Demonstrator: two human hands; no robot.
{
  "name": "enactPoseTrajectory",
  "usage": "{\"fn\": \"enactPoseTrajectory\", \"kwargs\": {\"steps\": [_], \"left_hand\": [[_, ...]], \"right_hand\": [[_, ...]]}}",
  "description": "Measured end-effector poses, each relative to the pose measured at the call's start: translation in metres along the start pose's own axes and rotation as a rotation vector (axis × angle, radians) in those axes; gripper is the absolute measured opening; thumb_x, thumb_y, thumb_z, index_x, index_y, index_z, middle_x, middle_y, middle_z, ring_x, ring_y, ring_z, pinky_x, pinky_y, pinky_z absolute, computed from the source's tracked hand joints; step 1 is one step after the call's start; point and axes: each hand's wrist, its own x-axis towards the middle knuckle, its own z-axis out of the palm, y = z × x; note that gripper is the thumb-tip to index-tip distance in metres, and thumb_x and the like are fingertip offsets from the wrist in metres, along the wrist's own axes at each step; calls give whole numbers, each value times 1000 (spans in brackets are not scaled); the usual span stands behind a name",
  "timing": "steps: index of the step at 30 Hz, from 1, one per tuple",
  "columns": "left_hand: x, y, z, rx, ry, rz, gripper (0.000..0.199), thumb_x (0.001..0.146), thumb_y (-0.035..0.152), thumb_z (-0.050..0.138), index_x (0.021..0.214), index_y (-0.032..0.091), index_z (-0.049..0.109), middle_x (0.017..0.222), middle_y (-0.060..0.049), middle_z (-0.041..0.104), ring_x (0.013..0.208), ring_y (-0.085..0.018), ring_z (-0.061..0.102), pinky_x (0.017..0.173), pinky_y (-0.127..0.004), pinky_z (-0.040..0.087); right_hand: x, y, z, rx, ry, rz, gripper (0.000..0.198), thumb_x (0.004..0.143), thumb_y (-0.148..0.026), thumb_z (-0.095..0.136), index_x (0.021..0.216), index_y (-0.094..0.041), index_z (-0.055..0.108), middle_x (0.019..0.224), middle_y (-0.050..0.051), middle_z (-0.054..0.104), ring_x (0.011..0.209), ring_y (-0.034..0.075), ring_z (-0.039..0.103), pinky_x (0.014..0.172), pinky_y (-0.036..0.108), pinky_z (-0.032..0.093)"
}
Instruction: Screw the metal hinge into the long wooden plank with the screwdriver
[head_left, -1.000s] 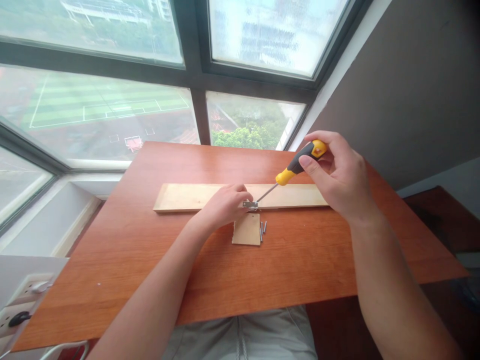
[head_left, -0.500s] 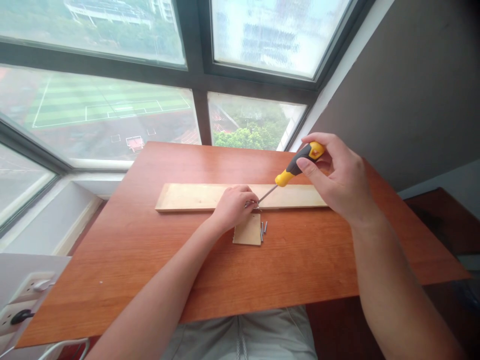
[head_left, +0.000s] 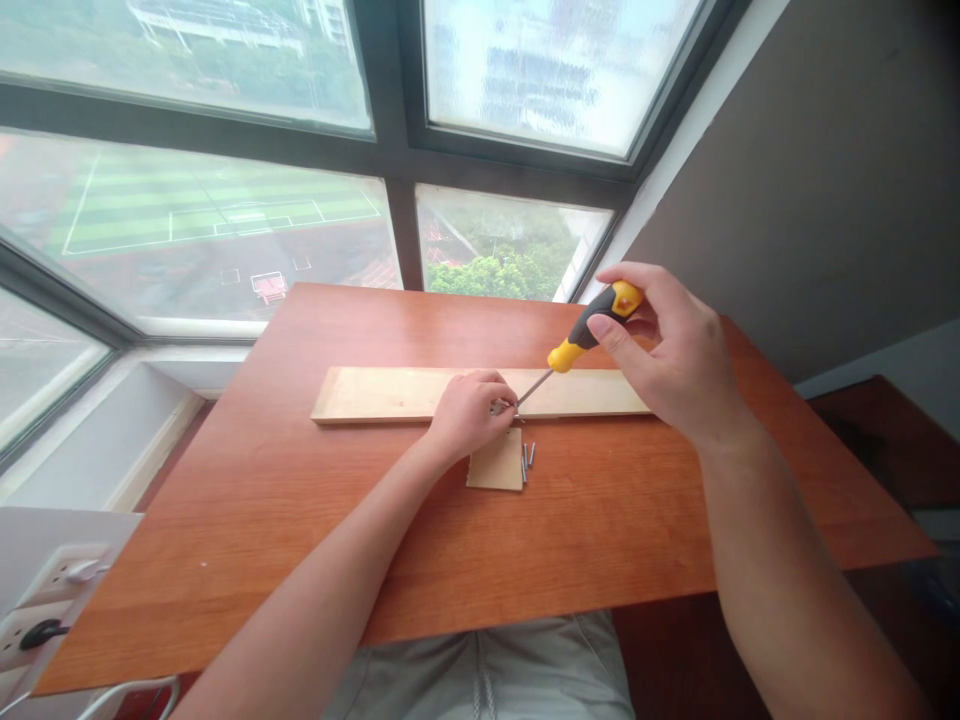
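Note:
My right hand [head_left: 673, 355] is closed around the yellow and black handle of a screwdriver [head_left: 583, 332]. The tool slants down to the left, its tip beside the fingers of my left hand [head_left: 476, 408]. That hand rests on a long pale wooden board [head_left: 382, 391], with its fingertips pinched around a small metal piece [head_left: 498, 407] that is mostly hidden. Just in front of the board lies a small tan rectangular piece [head_left: 496, 466], partly under my left wrist. Several loose screws [head_left: 528, 458] lie along its right edge.
The board lies across a reddish-brown wooden table [head_left: 300, 540]. Behind the table stand large windows with dark frames [head_left: 401, 150], and a grey wall [head_left: 840, 200] rises on the right. Power sockets [head_left: 56, 590] with plugs are at the lower left.
My right hand and the screwdriver handle have shifted slightly to the left. My left hand keeps its place on the board.

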Motion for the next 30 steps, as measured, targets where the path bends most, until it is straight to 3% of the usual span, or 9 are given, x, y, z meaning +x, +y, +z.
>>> {"fn": "enactPoseTrajectory", "kwargs": {"steps": [6, 13, 20, 22, 25, 27, 30], "left_hand": [[0, 0, 1, 14, 18, -18, 9, 76, 21, 66, 78, 22, 75, 84, -2, 71, 74, -16, 62, 69, -27, 46], [1, -1, 1, -20, 4, -26, 12, 76, 20, 65, 80, 21, 76, 85, -3, 71, 73, -16, 62, 69, -27, 47], [0, -1, 0, -35, -12, -25, 13, 76, 18, 64, 80, 21, 76, 84, -3, 71, 74, -16, 62, 69, -27, 46], [1, -1, -1, -39, -20, -27, 12, 77, 18, 64, 80, 21, 75, 84, -3, 71, 75, -16, 62, 70, -27, 46], [1, -1, -1, -43, -26, -35, 11, 77, 19, 65, 79, 21, 75, 84, -3, 71, 75, -16, 61, 71, -27, 46], [2, -1, -1, -45, -31, -35, 10, 78, 19, 65, 78, 21, 75, 84, -2, 71, 75, -16, 61, 71, -26, 46], [2, -1, -1, -49, -32, -29, 9, 79, 21, 66, 80, 21, 75, 84, -2, 71, 75, -16, 61, 70, -26, 46]], "right_hand": [[0, -3, 0, 18, -20, -28, 37, 84, -22, 61, 121, -26, 59, 108, 4, 64, 93, 20, 64, 85, 37, 57], [1, -19, -7, 32, -175, -141, 39, 83, -15, 56, 120, -25, 57, 112, 4, 65, 97, 21, 63, 86, 37, 56], [13, -23, 0, -232, -105, -89, 21, 85, -33, 62, 104, -24, 61, 78, 1, 64, 62, 16, 57, 63, 32, 47], [16, -25, -2, -209, -150, -115, 19, 84, -26, 61, 103, -24, 61, 84, 2, 65, 66, 17, 59, 66, 32, 46], [19, -30, -5, -104, -265, -178, 33, 80, -14, 57, 111, -24, 58, 102, 4, 66, 83, 19, 62, 75, 33, 48], [20, -32, -6, -105, -285, -171, 30, 80, -18, 59, 110, -24, 58, 102, 4, 66, 85, 20, 62, 75, 33, 48], [22, -32, -4, -249, -227, -86, 16, 85, -36, 60, 95, -24, 63, 84, 2, 67, 70, 19, 60, 65, 34, 45]]}}
